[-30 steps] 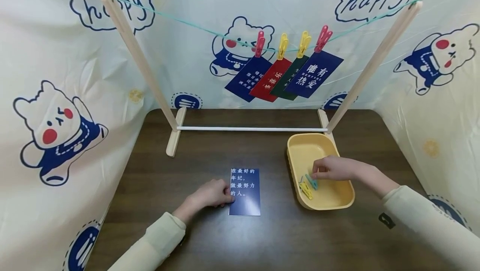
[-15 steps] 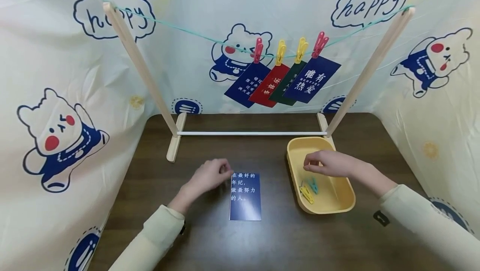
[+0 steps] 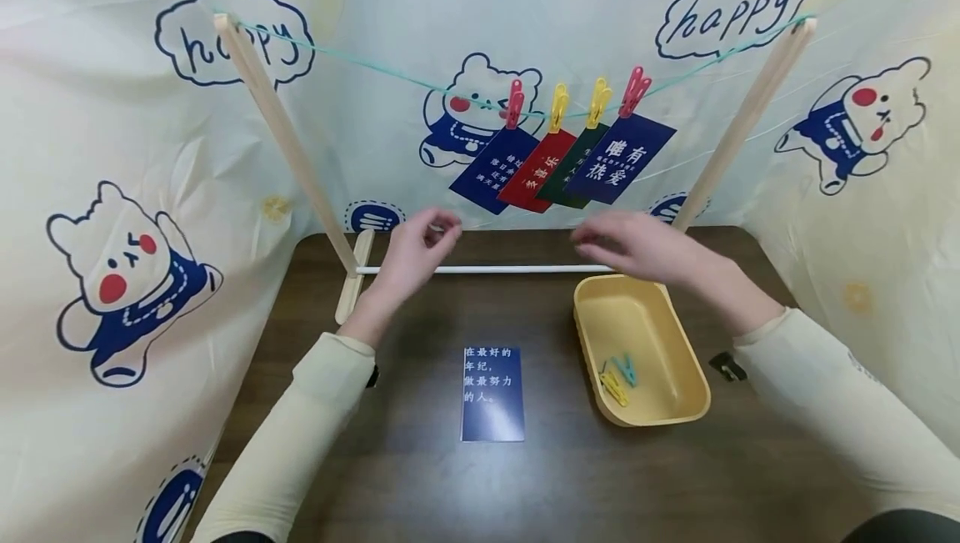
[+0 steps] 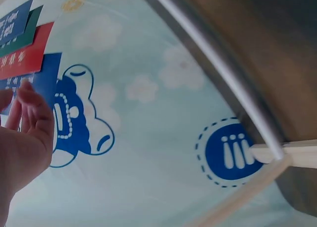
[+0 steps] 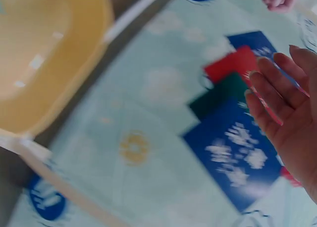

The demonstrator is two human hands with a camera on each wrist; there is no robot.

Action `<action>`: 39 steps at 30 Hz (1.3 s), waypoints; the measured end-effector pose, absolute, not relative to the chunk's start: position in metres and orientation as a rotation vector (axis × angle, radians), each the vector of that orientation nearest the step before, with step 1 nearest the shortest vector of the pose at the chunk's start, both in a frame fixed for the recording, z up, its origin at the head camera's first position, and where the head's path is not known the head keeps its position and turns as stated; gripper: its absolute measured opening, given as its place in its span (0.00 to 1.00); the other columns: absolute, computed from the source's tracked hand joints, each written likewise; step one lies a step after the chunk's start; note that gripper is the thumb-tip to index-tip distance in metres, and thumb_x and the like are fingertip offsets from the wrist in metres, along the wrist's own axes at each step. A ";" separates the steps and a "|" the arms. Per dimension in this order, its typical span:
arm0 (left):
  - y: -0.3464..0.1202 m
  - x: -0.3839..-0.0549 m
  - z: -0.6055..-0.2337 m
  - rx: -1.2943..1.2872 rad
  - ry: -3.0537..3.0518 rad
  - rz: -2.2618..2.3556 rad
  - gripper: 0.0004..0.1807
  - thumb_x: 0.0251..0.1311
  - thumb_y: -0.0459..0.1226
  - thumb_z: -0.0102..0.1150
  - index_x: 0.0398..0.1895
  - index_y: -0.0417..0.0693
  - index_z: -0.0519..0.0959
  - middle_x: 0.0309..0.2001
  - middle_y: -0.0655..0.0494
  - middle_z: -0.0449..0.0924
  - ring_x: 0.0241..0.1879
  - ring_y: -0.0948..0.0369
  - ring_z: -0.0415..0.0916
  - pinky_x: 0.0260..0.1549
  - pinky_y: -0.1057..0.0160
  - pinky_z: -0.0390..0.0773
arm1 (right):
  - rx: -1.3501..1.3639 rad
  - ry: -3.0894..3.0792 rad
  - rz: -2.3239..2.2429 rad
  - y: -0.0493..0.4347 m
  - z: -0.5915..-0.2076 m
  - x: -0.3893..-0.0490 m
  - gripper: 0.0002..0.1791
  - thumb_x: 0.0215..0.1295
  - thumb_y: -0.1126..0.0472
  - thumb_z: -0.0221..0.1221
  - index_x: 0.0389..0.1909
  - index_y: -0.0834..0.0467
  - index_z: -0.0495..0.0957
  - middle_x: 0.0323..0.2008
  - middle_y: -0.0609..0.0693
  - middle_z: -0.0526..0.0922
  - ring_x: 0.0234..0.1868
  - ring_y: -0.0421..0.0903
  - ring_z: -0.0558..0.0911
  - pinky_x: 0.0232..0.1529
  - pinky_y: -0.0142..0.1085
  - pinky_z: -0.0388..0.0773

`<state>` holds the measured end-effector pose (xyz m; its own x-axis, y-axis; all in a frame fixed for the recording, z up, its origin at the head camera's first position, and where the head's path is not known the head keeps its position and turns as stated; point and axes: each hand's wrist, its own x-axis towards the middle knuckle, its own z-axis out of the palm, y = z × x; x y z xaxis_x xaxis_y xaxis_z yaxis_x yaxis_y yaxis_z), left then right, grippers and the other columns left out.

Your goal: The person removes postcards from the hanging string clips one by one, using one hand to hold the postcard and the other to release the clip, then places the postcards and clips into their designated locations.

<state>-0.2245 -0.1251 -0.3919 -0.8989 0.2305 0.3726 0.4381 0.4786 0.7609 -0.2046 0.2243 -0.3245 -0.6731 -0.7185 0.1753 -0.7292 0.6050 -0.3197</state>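
Observation:
Both hands are raised above the table and hold nothing. My left hand (image 3: 420, 247), fingers loosely bent, hovers left of the hanging cards; the left wrist view has it overlapping a blue card (image 4: 52, 78). Near the lower edge of the right-hand blue card (image 3: 621, 161) is my right hand (image 3: 637, 247), its fingers relaxed in the right wrist view. Between the two blue cards hang a red card (image 3: 536, 180) and a green card (image 3: 564, 184). Pink and yellow clothespins (image 3: 558, 108) fix these to a teal string (image 3: 375, 67). Another blue card (image 3: 492, 418) lies flat on the table.
Wooden posts (image 3: 281, 130) with a white crossbar (image 3: 487, 269) carry the string. A yellow tray (image 3: 663, 351) at the right contains a yellow clothespin (image 3: 615, 390) and a teal clothespin (image 3: 628, 371). Patterned cloth (image 3: 360, 143) surrounds the table (image 3: 420, 476).
My left hand has left the card on the table and risen forward. The right hand has come up out of the tray, towards the hanging cards. Clothespins and cards have stayed in place.

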 end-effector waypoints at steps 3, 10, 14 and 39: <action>-0.125 -0.238 -0.381 -0.506 -2.413 -1.422 0.10 0.72 0.35 0.63 0.51 0.39 0.83 0.46 0.46 0.85 0.36 0.52 0.83 0.32 0.66 0.79 | 1.216 -2.743 0.547 0.208 -0.295 -0.213 0.13 0.74 0.59 0.64 0.55 0.58 0.83 0.48 0.52 0.87 0.50 0.49 0.85 0.51 0.48 0.84; -0.125 -0.260 -0.367 -0.436 -2.378 -1.443 0.16 0.73 0.37 0.62 0.59 0.41 0.81 0.58 0.43 0.80 0.39 0.50 0.84 0.31 0.70 0.77 | 1.159 -2.672 0.452 0.170 -0.233 -0.237 0.16 0.75 0.58 0.63 0.57 0.61 0.81 0.50 0.57 0.86 0.52 0.52 0.84 0.56 0.49 0.82; -0.124 -0.267 -0.366 -0.426 -2.424 -1.432 0.19 0.74 0.38 0.61 0.64 0.43 0.80 0.62 0.44 0.79 0.38 0.51 0.84 0.30 0.71 0.78 | 1.095 -2.685 0.427 0.151 -0.212 -0.250 0.19 0.76 0.56 0.61 0.61 0.61 0.78 0.55 0.59 0.84 0.59 0.54 0.79 0.64 0.50 0.78; -0.105 -0.276 -0.364 -0.470 -2.430 -1.508 0.10 0.75 0.36 0.60 0.52 0.41 0.84 0.45 0.46 0.84 0.27 0.57 0.79 0.25 0.70 0.79 | 0.875 -2.941 0.661 0.136 -0.185 -0.284 0.24 0.75 0.53 0.62 0.66 0.61 0.78 0.62 0.58 0.83 0.66 0.53 0.78 0.69 0.48 0.73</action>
